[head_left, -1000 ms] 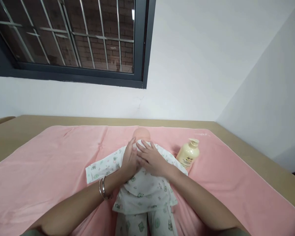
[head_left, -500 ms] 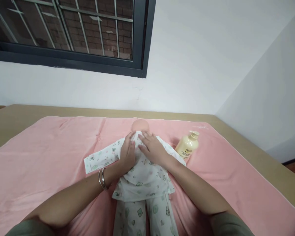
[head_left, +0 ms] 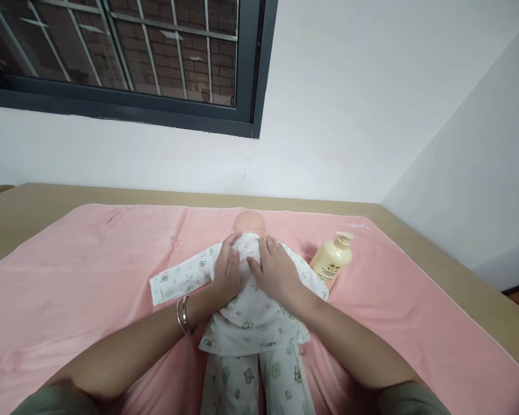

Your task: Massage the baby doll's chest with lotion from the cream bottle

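A baby doll (head_left: 249,222) lies on a pink blanket, its bald head pointing away from me. It wears a white pajama top (head_left: 251,325) with small green bear prints and matching pajama pants (head_left: 237,380). My left hand (head_left: 227,271) rests on the upper left of the top, fingers extended towards the doll's shoulder. On the upper right of the top lies my right hand (head_left: 279,274), flat, with its thumb spread from the fingers. Both palms touch the cloth and neither hand grasps anything. One sleeve stretches out to the left; the other is partly behind my right forearm.
A cream pump bottle (head_left: 332,259) is on the blanket just right of the doll, leaning. The pink blanket (head_left: 90,276) covers most of the wooden tabletop (head_left: 17,213). Behind it are a white wall (head_left: 328,115) and a dark-framed window (head_left: 155,109) with bars.
My right hand has shifted slightly right and its fingers now point more straight ahead, uncovering more of the collar. My left hand stays almost in place. The whole view has moved a little.
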The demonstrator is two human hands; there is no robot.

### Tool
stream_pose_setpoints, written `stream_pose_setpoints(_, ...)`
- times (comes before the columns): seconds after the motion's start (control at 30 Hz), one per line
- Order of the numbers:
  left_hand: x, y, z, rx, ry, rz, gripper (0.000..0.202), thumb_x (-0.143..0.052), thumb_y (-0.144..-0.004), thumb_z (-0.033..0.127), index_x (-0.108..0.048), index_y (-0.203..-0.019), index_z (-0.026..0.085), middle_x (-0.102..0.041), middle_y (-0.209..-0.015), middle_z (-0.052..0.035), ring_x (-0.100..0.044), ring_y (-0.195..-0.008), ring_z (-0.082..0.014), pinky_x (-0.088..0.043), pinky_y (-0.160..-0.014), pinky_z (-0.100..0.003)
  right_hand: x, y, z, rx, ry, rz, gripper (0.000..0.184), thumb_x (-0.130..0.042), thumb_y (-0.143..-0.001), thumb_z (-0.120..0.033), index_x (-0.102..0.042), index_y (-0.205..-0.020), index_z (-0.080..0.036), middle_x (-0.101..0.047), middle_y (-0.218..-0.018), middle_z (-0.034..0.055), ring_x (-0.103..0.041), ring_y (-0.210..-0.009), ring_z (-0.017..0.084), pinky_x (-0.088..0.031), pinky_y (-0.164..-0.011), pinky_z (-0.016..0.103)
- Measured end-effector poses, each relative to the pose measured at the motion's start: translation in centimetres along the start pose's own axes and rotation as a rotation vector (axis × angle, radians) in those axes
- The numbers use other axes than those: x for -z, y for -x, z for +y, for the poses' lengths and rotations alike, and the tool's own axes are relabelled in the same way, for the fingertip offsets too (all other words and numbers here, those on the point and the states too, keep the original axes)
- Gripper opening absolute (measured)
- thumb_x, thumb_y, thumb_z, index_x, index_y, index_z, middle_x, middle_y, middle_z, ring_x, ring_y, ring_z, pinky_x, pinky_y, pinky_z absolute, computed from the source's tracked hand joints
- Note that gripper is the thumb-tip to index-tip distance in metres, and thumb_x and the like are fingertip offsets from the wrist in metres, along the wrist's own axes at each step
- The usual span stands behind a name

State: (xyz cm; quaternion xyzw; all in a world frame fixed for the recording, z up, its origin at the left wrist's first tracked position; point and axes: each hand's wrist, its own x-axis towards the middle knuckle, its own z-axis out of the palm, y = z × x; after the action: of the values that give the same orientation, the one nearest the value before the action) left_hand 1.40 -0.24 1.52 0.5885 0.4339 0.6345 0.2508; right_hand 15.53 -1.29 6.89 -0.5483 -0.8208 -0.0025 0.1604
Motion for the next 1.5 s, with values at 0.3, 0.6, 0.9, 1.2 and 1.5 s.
stream_pose_setpoints(0.3,0.1,0.2,0.0,-0.02,-0.003,-0.017,0.047,-0.032,-0.099,0.047,-0.044,-0.135,0.019,-0.051,-0.14,-0.012,-0.047,-0.132,-0.0249,-0.035,-0.112,-0.044,-0.2,0.3,-0.2,0.293,-0.048,-0.024,0.05,-0.043,-0.097,-0.029,-0.043,-0.145,-0.019,-0.037,-0.155,0.0117,-0.025,-0.146,0.029,-0.021,-0.118,0.054)
stream_pose_setpoints(0.6,0.4,0.0,0.3,-0.008,-0.041,-0.047,0.046,-0.034,-0.098,0.044,-0.045,-0.135,0.02,-0.052,-0.138,-0.0127,-0.048,-0.13,-0.0259,-0.036,-0.112,-0.048,-0.5,2.6,-1.4,0.258,0.019,0.014,0.056,-0.041,-0.097,-0.029,-0.036,-0.147,-0.005,-0.034,-0.154,0.0215,-0.022,-0.147,0.033,-0.017,-0.118,0.055)
stream_pose_setpoints(0.9,0.3,-0.4,-0.4,-0.099,-0.275,-0.078,0.039,-0.04,-0.094,0.041,-0.056,-0.124,0.021,-0.058,-0.131,-0.0128,-0.051,-0.125,-0.0283,-0.037,-0.11,-0.052,-0.5,-1.6,2.0,0.02,-0.08,-0.027,0.066,-0.042,-0.098,-0.047,-0.035,-0.148,-0.004,-0.034,-0.154,0.0235,-0.024,-0.146,0.033,-0.023,-0.117,0.05)
stream_pose_setpoints(1.2,0.5,-1.2,-1.1,-0.018,-0.337,-0.074,0.044,-0.043,-0.092,0.038,-0.051,-0.131,0.018,-0.059,-0.129,-0.0149,-0.054,-0.122,-0.0297,-0.04,-0.105,-0.053,-0.1,1.1,-0.9,0.26,0.063,0.044,0.052,-0.041,-0.097,-0.026,-0.043,-0.144,-0.004,-0.041,-0.15,0.0212,-0.033,-0.141,0.036,-0.026,-0.115,0.054)
stream_pose_setpoints(1.5,0.4,-1.6,-2.0,-0.097,-0.533,-0.164,0.039,-0.039,-0.092,0.033,-0.057,-0.123,0.017,-0.062,-0.124,-0.0151,-0.052,-0.122,-0.0316,-0.031,-0.11,-0.057,1.1,-0.8,1.0,0.138,-0.018,0.01,0.04,-0.038,-0.101,-0.032,-0.057,-0.133,-0.018,-0.053,-0.142,0.0128,-0.044,-0.134,0.028,-0.032,-0.112,0.049)
